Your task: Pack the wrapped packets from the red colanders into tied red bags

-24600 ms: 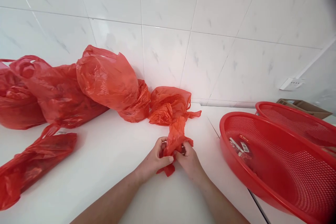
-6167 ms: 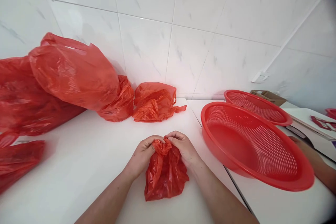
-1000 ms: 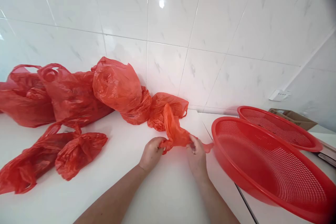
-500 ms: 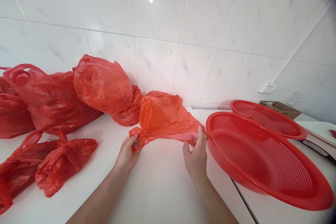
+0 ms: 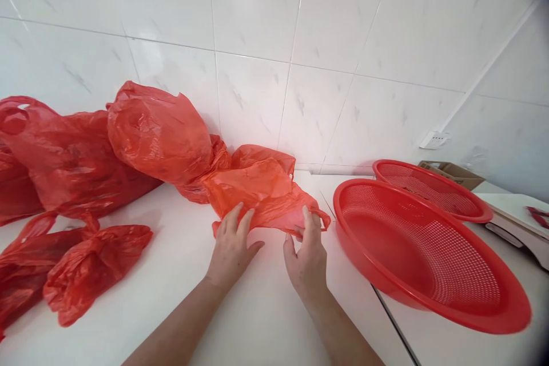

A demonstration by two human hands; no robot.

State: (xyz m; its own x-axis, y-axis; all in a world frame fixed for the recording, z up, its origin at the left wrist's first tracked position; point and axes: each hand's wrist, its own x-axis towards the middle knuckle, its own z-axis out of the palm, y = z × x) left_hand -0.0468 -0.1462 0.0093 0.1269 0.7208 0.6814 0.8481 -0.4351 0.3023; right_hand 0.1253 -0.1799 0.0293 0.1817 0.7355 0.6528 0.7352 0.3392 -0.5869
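White tabletop: left hand, fingers spread, nothing visibly gripped; right hand, half open, grip cannot be told. Beneath both hands' fingertips, one thin red bag, flattened short of the tabletop's back edge; may tear if tugged. One basket, just right; its rim could snag the bag.

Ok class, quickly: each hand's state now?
Left hand: open, fingers at the spread-out red bag.
Right hand: thumb apart, fingers at its edge; grip unclear.

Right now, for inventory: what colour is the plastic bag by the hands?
The plastic bag is orange-red, best seen in the head view.
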